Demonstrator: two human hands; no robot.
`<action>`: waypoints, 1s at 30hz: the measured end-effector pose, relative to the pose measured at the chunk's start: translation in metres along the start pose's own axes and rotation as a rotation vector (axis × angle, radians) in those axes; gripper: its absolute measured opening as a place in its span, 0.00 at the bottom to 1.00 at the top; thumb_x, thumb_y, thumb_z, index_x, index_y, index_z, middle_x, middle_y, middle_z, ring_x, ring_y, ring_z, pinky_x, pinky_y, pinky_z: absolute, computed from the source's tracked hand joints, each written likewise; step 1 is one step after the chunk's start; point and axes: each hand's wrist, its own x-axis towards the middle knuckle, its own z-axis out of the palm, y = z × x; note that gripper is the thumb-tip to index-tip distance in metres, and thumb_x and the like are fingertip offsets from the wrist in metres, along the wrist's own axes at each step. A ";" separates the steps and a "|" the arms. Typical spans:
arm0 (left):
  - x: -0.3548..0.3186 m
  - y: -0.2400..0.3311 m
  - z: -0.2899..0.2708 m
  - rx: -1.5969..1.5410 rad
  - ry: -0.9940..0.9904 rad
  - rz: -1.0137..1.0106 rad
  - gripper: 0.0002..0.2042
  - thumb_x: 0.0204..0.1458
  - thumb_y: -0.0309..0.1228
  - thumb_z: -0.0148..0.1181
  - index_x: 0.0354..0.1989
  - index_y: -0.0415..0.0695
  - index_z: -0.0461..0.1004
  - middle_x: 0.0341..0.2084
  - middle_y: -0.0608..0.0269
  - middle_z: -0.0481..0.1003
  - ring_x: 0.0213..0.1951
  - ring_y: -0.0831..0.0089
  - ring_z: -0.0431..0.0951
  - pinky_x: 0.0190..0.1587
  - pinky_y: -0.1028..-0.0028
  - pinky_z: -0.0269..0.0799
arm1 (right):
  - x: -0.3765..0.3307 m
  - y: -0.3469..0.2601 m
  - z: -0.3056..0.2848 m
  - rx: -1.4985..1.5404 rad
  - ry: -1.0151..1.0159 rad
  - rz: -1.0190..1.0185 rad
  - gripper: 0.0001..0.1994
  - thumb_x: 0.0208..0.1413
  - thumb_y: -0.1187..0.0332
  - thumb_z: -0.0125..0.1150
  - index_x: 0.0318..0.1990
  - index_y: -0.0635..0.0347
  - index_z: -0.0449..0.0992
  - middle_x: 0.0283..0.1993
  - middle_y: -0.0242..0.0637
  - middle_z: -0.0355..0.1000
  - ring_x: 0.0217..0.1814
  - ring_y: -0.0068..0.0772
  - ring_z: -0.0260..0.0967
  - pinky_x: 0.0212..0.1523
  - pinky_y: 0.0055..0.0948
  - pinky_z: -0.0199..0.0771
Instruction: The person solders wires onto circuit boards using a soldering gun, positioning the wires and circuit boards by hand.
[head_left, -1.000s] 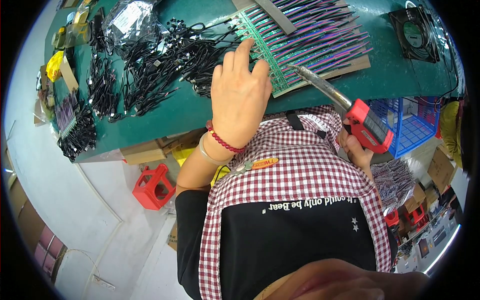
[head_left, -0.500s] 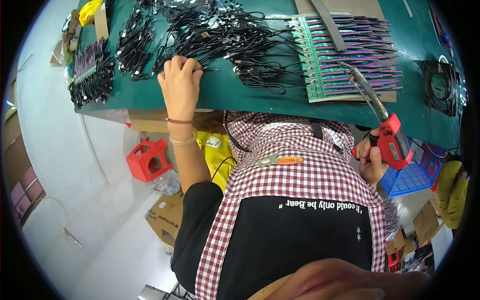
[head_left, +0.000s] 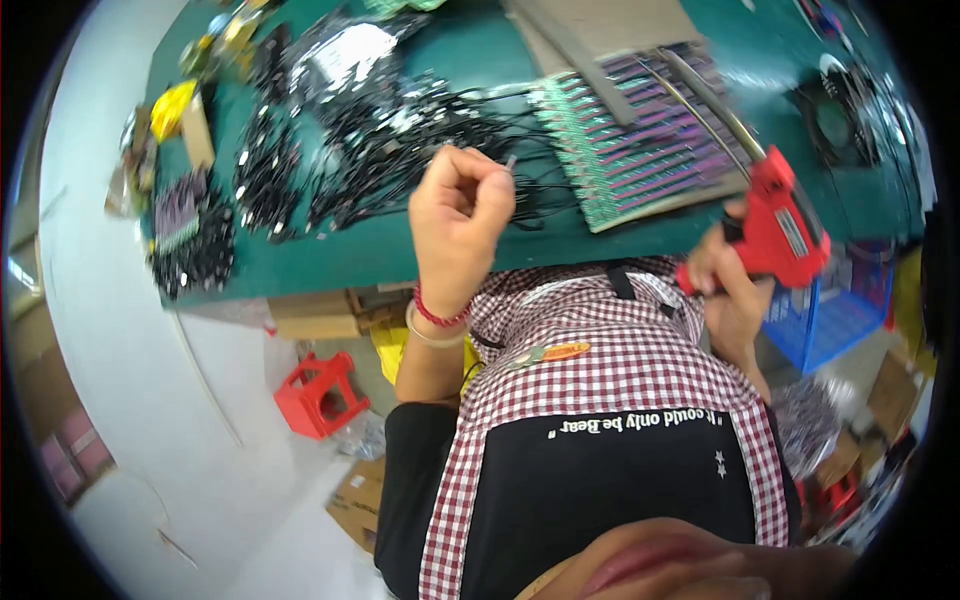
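My left hand (head_left: pixel 455 220) is raised over the table's front part, thumb and fingers pinched on a thin cable end (head_left: pixel 510 163); only a small light tip shows, and the rest is hidden or blurred. In my right hand (head_left: pixel 728 285) is a red soldering gun (head_left: pixel 788 230). Its long metal tip and thin feed tube reach over a panel of green circuit boards (head_left: pixel 575 160), without visible contact I can confirm. Rows of coloured wires (head_left: pixel 660 150) run right from the panel. A grey flat bar (head_left: pixel 585 65) lies across it.
Black cables (head_left: pixel 385 165) lie heaped on the green table (head_left: pixel 365 240), with another bundle (head_left: pixel 268 180) further left. Finished-looking boards with cables (head_left: pixel 190 235) sit at the left edge. A black fan-like unit (head_left: pixel 835 115) stands right. Below are a red stool (head_left: pixel 320 395) and blue basket (head_left: pixel 825 320).
My left hand has lifted from the cables and moved right, pinching a cable end. The soldering gun's tip has swung up and left over the wired panel. The whole view has shifted.
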 end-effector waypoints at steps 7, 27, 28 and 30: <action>-0.013 -0.006 0.066 -0.007 -0.161 -0.115 0.04 0.50 0.20 0.57 0.29 0.38 0.67 0.23 0.70 0.70 0.22 0.88 0.66 0.23 0.85 0.62 | 0.032 0.003 0.040 -0.220 -0.095 -0.088 0.13 0.50 0.77 0.61 0.44 0.64 0.68 0.35 0.33 0.71 0.35 0.21 0.68 0.36 0.20 0.69; -0.028 -0.025 0.082 -0.169 -0.235 -0.367 0.07 0.61 0.30 0.45 0.31 0.40 0.64 0.15 0.71 0.62 0.14 0.85 0.59 0.15 0.84 0.52 | 0.024 0.022 0.031 -0.350 -0.102 -0.143 0.20 0.53 0.77 0.59 0.53 0.68 0.61 0.33 0.32 0.70 0.31 0.18 0.65 0.31 0.17 0.66; -0.029 -0.023 0.082 -0.162 -0.226 -0.357 0.04 0.58 0.26 0.48 0.32 0.41 0.64 0.17 0.71 0.63 0.15 0.87 0.60 0.16 0.85 0.53 | 0.024 0.022 0.031 -0.359 -0.093 -0.154 0.20 0.53 0.77 0.59 0.52 0.68 0.62 0.33 0.32 0.70 0.31 0.18 0.65 0.31 0.17 0.66; -0.028 -0.027 0.081 -0.080 -0.206 -0.265 0.03 0.57 0.24 0.50 0.32 0.40 0.64 0.17 0.72 0.64 0.16 0.88 0.61 0.16 0.85 0.53 | 0.023 0.023 0.030 -0.370 -0.083 -0.163 0.20 0.53 0.77 0.59 0.52 0.68 0.62 0.33 0.32 0.70 0.31 0.18 0.65 0.32 0.17 0.66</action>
